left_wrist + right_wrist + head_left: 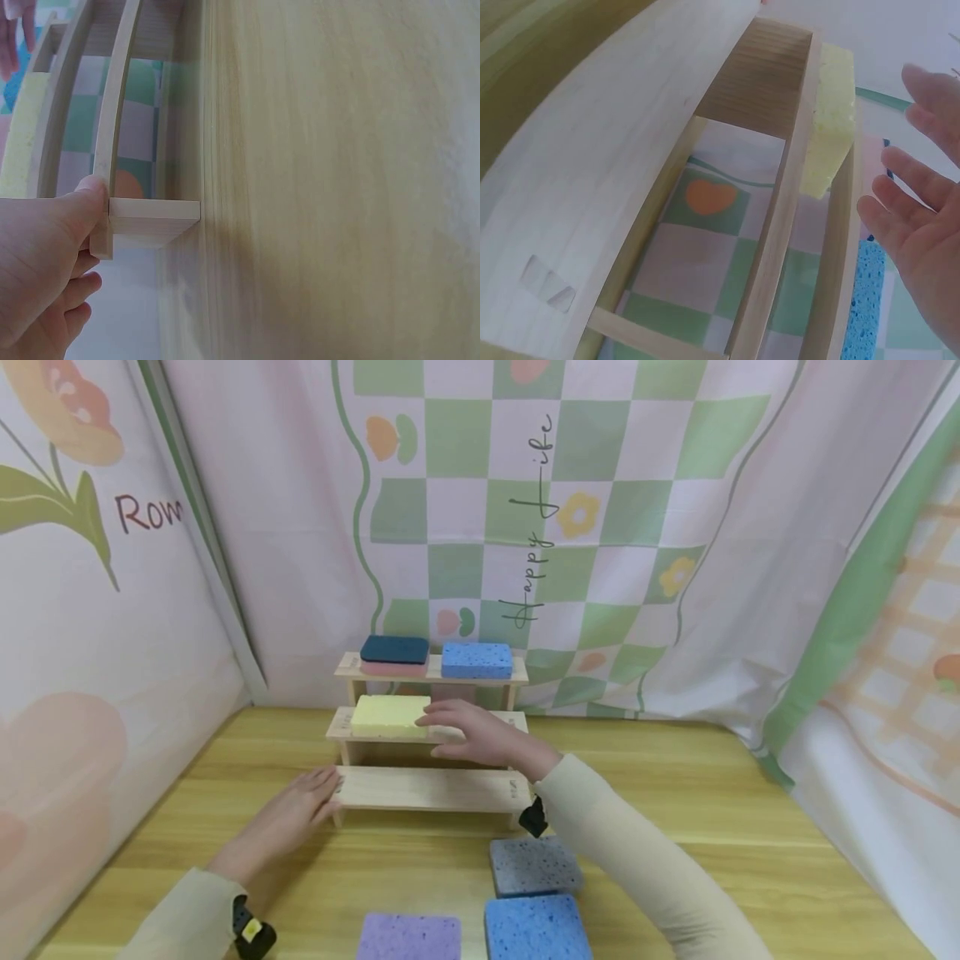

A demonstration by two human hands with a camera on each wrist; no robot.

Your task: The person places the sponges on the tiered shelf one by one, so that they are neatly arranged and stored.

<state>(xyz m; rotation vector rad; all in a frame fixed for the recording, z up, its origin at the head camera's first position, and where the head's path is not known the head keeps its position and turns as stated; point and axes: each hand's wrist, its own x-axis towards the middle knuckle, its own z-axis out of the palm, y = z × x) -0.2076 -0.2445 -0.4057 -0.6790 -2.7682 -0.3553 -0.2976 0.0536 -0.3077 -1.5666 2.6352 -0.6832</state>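
A three-tier wooden shelf (431,788) stands on the table. My left hand (298,802) grips the left end of its lowest board; in the left wrist view the thumb (91,196) lies on the board's edge and the other fingers curl below. On the middle board's left side sits a yellow sponge (390,716). Beside its right end, my right hand (480,733) hovers with fingers spread and relaxed, a gap showing in the right wrist view. The top board carries a pink sponge with a dark scouring layer (394,653) and a blue speckled sponge (477,661).
In front of the shelf, on the wooden table (660,793), lie a grey sponge (536,866), a second blue sponge (537,928) and a purple sponge (409,937). Behind the shelf hangs a green-and-white checked cloth (457,510), and patterned cloth also covers both sides.
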